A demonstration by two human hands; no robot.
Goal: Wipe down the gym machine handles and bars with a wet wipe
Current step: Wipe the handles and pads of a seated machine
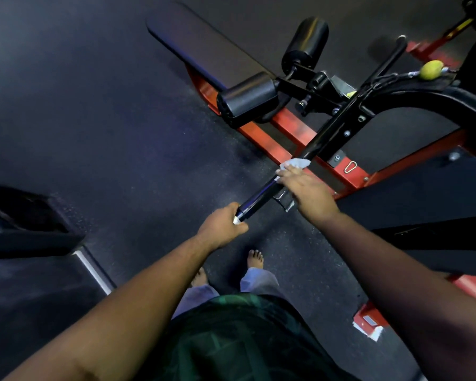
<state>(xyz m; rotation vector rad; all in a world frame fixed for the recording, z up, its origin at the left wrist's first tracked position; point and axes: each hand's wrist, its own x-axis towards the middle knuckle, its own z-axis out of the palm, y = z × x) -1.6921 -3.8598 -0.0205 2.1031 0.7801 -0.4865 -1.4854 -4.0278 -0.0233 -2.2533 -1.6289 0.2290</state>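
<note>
One red machine frame [289, 125] carries one padded bench [204, 48], two roller pads [249, 99], and one black bar [308, 144]. Left hand [221, 225] grips the bar's near end. Right hand [307, 192] lies over the bar; one white wipe [296, 163] protrudes beyond its fingertips. Grip on the wipe: cannot tell. Frame is cut off at right.

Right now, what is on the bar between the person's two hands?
In the head view, only bare glossy black bar lies between the left hand gripping its end and the right hand pressing the wipe.
</note>
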